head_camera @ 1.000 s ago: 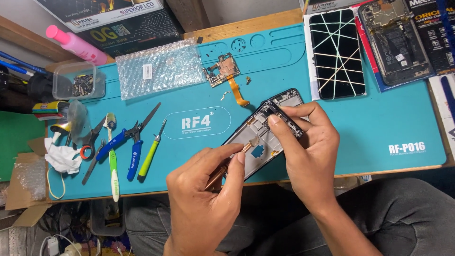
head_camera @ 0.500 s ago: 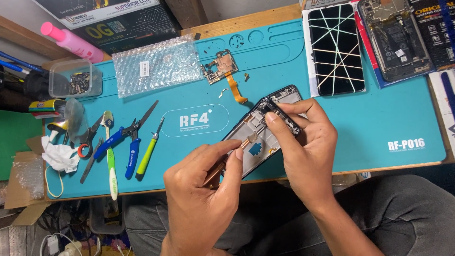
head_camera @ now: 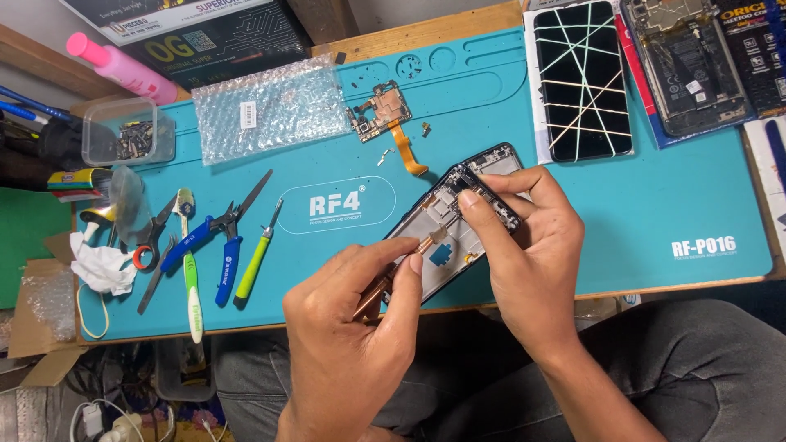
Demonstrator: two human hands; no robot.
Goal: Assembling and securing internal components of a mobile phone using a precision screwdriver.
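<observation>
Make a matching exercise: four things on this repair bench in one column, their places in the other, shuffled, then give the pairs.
Things:
1. phone frame
2. copper tool
3. bubble wrap
4. cracked screen

Places:
A. flat at the mat's far edge, right of centre
B. between the left hand's fingers
C. steadied by the right hand
D. on the mat's far left part

Pairs: 1-C, 2-B, 3-D, 4-A
</observation>
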